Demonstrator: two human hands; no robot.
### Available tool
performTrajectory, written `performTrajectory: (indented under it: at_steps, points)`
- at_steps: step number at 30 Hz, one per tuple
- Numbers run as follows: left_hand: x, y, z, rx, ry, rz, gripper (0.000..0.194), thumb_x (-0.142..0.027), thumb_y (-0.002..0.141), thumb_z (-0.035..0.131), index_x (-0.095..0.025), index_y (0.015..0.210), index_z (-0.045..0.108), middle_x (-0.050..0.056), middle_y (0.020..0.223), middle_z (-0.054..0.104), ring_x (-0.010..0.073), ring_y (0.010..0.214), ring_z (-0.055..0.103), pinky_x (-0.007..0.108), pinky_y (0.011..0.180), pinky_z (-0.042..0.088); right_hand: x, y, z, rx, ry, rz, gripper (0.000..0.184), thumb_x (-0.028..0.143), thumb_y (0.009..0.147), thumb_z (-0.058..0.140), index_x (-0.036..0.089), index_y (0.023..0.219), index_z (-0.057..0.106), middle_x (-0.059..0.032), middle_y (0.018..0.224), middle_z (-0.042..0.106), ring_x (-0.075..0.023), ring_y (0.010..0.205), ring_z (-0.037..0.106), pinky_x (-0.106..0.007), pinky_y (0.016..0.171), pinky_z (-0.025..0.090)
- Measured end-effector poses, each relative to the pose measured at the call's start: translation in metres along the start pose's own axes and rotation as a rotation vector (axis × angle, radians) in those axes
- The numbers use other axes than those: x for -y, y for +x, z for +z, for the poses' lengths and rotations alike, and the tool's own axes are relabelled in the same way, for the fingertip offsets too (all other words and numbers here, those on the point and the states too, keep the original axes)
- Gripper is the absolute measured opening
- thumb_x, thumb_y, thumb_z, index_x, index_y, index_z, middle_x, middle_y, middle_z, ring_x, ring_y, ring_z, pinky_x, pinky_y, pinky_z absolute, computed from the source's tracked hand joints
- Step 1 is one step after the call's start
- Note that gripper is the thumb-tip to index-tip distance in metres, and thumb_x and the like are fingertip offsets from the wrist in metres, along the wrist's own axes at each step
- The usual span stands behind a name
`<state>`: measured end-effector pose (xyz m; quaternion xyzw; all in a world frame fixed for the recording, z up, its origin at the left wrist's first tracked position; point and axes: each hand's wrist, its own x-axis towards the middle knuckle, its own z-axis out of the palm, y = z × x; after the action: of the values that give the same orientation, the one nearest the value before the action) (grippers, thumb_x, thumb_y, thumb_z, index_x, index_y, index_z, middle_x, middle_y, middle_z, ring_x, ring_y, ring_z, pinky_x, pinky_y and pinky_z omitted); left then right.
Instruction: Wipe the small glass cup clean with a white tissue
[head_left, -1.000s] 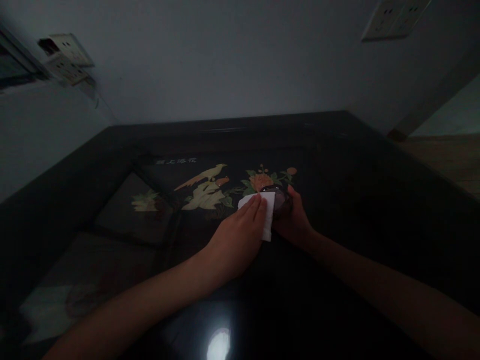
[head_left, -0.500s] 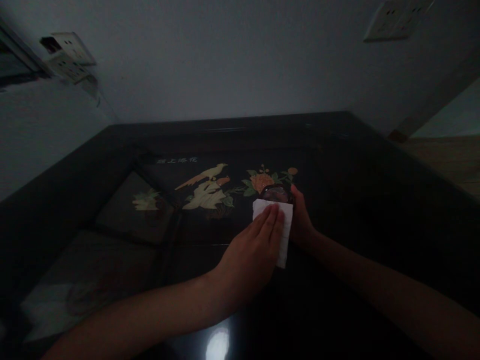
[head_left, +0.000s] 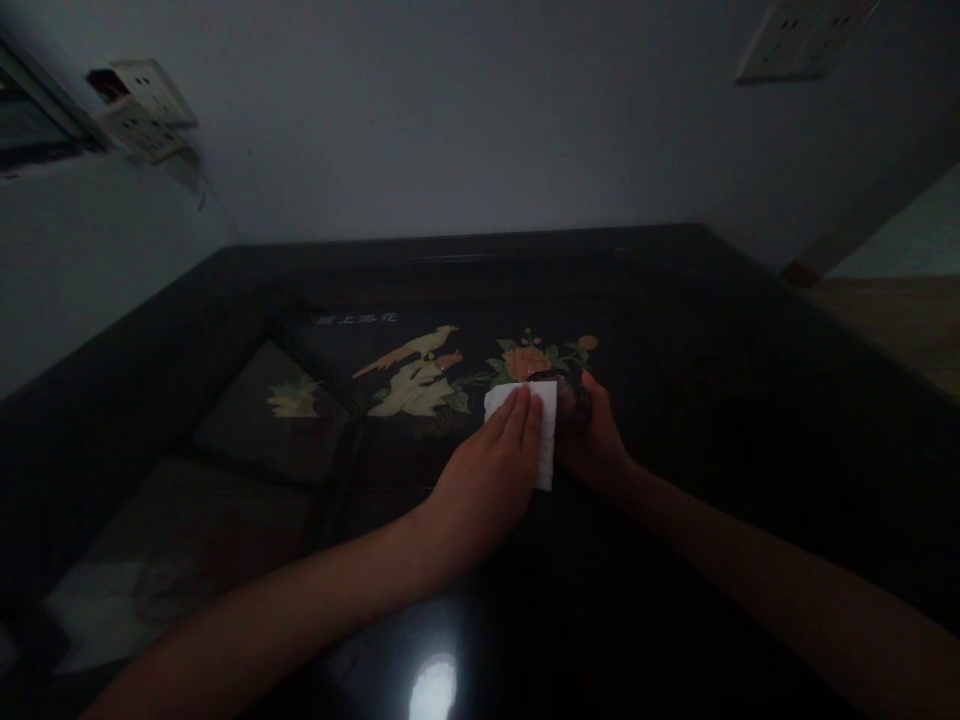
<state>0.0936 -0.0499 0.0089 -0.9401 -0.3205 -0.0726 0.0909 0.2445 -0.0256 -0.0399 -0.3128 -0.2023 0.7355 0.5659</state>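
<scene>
In the head view, my left hand (head_left: 491, 475) presses a folded white paper tissue (head_left: 546, 452) with its fingers flat and together. The tissue lies against the left side of a small dark, round, glassy dish (head_left: 574, 402) and covers part of it. My right hand (head_left: 600, 440) grips that dish from the right, fingers wrapped round its edge. Poor light and the tissue hide the dish's full shape. Both hands are over the glossy black tabletop (head_left: 675, 330), just in front of its inlaid orange flower (head_left: 526, 362).
The tabletop carries an inlaid bird (head_left: 409, 352) and pale rock, with reflections at left. A grey wall (head_left: 465, 120) rises behind it. Power sockets (head_left: 795, 42) are at upper right, and more sockets (head_left: 154, 92) with a cable at upper left. Wooden floor (head_left: 892, 315) shows at right.
My left hand and the tissue have slid left and slightly away from me across the dish. The dish looks turned or tilted in my right hand, which stays in nearly the same place.
</scene>
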Motion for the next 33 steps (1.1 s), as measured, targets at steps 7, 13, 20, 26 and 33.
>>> performTrajectory:
  at_steps: [7,13,20,26,33]
  points:
    - [0.006,0.003,-0.004,0.058,-0.037,-0.020,0.051,-0.001,0.086,0.030,0.007,0.136,0.033,0.027,0.143,0.035,0.0279,0.135,0.032,0.037,0.109,0.038,-0.001,-0.003,0.003,-0.012,0.018,0.016,0.041,0.059,0.074,0.050,0.023,0.080,0.068,-0.0047,0.088,0.074,-0.0278,0.108,0.061,-0.042,0.091,0.048]
    - [-0.007,-0.008,-0.014,0.087,0.009,0.010,0.051,-0.002,0.085,0.032,0.009,0.134,0.037,0.029,0.140,0.038,0.0300,0.132,0.037,0.038,0.107,0.041,-0.001,-0.001,0.000,-0.008,0.043,0.026,0.040,0.057,0.078,0.048,0.023,0.078,0.069,-0.0034,0.077,0.073,-0.0256,0.096,0.065,-0.039,0.088,0.049]
    - [-0.018,-0.015,-0.014,-0.015,0.047,0.083,0.049,-0.005,0.086,0.031,0.008,0.133,0.040,0.027,0.139,0.042,0.0309,0.130,0.041,0.038,0.104,0.044,0.003,-0.002,0.004,0.005,-0.001,0.051,0.046,0.062,0.078,0.046,0.021,0.078,0.068,-0.0044,0.074,0.072,-0.0249,0.088,0.067,-0.038,0.088,0.050]
    - [-0.022,-0.015,-0.013,-0.072,0.038,0.100,0.050,-0.006,0.088,0.030,0.006,0.136,0.036,0.024,0.143,0.039,0.0289,0.134,0.035,0.036,0.108,0.040,0.006,-0.006,0.009,0.056,-0.091,0.059,0.044,0.062,0.072,0.056,0.019,0.079,0.066,-0.0074,0.076,0.072,-0.0276,0.093,0.067,-0.040,0.086,0.052]
    - [-0.008,-0.004,-0.007,-0.121,0.008,0.107,0.050,-0.007,0.091,0.030,0.004,0.140,0.030,0.021,0.147,0.032,0.0267,0.138,0.026,0.036,0.112,0.033,-0.009,-0.005,-0.003,0.008,-0.124,-0.046,0.040,0.060,0.072,0.058,0.023,0.082,0.067,-0.0050,0.083,0.073,-0.0256,0.102,0.064,-0.037,0.091,0.049]
